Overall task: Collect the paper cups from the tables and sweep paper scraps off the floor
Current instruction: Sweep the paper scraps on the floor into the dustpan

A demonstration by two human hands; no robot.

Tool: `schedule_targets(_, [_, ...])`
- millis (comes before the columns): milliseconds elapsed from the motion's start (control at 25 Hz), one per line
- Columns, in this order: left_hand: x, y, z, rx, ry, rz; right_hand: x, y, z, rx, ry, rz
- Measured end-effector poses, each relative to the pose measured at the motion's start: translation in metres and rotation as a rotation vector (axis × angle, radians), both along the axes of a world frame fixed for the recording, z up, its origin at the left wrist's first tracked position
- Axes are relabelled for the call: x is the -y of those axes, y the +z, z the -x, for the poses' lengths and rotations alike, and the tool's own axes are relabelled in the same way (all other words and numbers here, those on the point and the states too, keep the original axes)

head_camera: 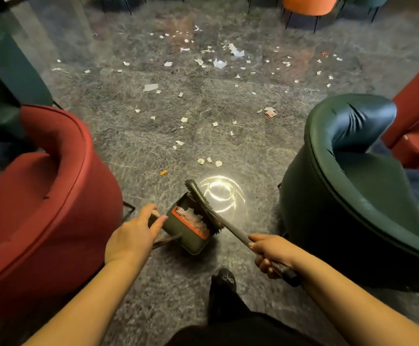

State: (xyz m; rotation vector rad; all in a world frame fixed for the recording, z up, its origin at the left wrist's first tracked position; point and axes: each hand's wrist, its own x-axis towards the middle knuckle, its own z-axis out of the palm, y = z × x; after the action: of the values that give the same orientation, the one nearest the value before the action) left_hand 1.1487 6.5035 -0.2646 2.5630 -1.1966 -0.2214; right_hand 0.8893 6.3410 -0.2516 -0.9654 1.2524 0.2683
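- Spreading under everything, the floor (153,151) is a mottled grey, glossy surface with a bright ring of reflected light just beyond the broom fingers.
- A red armchair (41,196), rounded and velvety with a piped rim, bulges just left of the left hand's fingers.
- A dark green armchair (353,196), same tub shape with a sheeny back, curves right of the right hand's fingers.
- Paper scraps (219,63), torn white bits with ragged edges, scatter well ahead of both sets of fingers.
- The dustpan (191,228), a boxy olive bin with an orange toothed strip, sits between the hands, with white scraps inside.
- The broom (203,206), dark bristles on a slim ribbed stick, lies across the dustpan's mouth.
- The left hand (131,238) curls its fingers round the dustpan's handle.
- The right hand (270,253) wraps its fingers tight round the broom stick.
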Motion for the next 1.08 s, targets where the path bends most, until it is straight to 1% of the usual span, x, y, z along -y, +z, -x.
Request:
schedule_targets(160, [0.067, 0.008, -0.059, -0.022, 0.087, -0.021, 0.092, 0.013, -0.068, 0.034, 0.059, -0.02])
schedule_targets(240, [0.092, 0.013, -0.091, -0.026, 0.131, 0.002, 0.129, 0.017, -0.102, 0.033, 0.067, -0.015])
schedule_targets(320, [0.111, 0.015, -0.122, -0.023, 0.151, 0.016, 0.16, 0.019, -0.138, 0.043, 0.089, -0.012])
schedule_targets(480, [0.154, 0.004, -0.198, -0.055, 0.177, -0.018, 0.217, 0.009, -0.22, 0.047, 0.092, -0.01])
schedule_targets(680, [0.21, -0.012, -0.291, -0.117, 0.21, -0.111, 0.278, -0.003, -0.316, 0.022, 0.054, 0.02])
schedule_targets(920, [0.262, -0.021, -0.36, -0.144, 0.271, -0.185, 0.353, -0.011, -0.401, -0.009, 0.086, 0.039])
schedule_targets(1080, [0.303, -0.036, -0.395, -0.156, 0.304, -0.242, 0.427, -0.03, -0.462, -0.055, 0.158, 0.081])
